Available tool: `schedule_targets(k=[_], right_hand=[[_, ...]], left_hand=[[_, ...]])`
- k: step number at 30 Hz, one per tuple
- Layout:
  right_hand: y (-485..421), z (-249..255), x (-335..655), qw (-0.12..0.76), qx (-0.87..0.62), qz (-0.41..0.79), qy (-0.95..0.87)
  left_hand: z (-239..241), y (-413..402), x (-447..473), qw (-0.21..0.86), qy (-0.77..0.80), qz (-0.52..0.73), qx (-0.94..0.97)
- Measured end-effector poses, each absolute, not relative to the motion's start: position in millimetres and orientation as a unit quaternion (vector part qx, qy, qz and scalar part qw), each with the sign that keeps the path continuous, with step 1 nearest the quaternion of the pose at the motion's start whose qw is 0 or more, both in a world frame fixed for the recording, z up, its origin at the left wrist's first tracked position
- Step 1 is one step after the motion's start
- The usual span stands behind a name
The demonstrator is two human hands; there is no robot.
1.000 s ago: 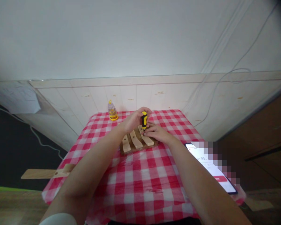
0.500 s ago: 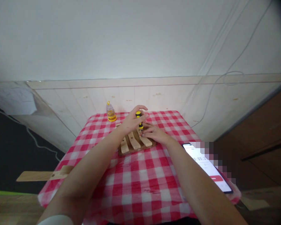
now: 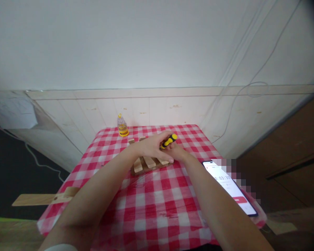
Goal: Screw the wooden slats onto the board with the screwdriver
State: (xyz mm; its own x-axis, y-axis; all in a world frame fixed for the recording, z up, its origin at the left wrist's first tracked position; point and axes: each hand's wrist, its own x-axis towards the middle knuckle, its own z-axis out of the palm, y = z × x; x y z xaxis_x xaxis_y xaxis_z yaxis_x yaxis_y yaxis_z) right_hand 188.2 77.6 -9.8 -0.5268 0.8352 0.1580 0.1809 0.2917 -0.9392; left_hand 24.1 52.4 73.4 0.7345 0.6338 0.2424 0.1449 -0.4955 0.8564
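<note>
One view only, from the person's head looking down along both bare forearms to a small table (image 3: 157, 209) under a red-and-white checked cloth. The left hand (image 3: 152, 149) reaches across the far middle of the table, fingers curled shut around a screwdriver (image 3: 169, 140). Its yellow-and-black handle pokes out to the right of the knuckles, tilted up and away, while the metal tip is hidden under the hand. The right hand (image 3: 177, 153) sits just behind and beneath the left, mostly covered by it, so I cannot tell whether its fingers are bent or flat, or what they hold. Both hands rest over a wooden rack (image 3: 146, 163) of pale slats lying flat on the cloth. The screwdriver looks light and stiff, and its handle probably grips well, so the thick middle of the handle is the natural place to hold it. The rack seems rigid and light, and likely to slide on the cloth unless pressed down. A small bottle (image 3: 122, 126) with a yellow base stands at the far edge, a lit phone (image 3: 229, 185) lies at the right, and a wooden plank (image 3: 42, 199) juts out at the left.
</note>
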Motion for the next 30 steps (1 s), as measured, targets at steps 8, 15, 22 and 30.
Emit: schedule_targets(k=[8, 15, 22, 30], right_hand=[[76, -15, 188, 0.325, -0.354, 0.487, -0.729], [79, -15, 189, 0.325, -0.347, 0.479, -0.738], [83, -16, 191, 0.323, -0.333, 0.454, -0.761], [83, -16, 191, 0.327, -0.324, 0.423, -0.781]], left_hand=[[66, 66, 17, 0.503, 0.277, 0.329, 0.750], [63, 70, 22, 0.506, 0.291, 0.437, 0.685], [61, 73, 17, 0.584, 0.256, 0.404, 0.656], [72, 71, 9, 0.528, 0.235, 0.400, 0.711]])
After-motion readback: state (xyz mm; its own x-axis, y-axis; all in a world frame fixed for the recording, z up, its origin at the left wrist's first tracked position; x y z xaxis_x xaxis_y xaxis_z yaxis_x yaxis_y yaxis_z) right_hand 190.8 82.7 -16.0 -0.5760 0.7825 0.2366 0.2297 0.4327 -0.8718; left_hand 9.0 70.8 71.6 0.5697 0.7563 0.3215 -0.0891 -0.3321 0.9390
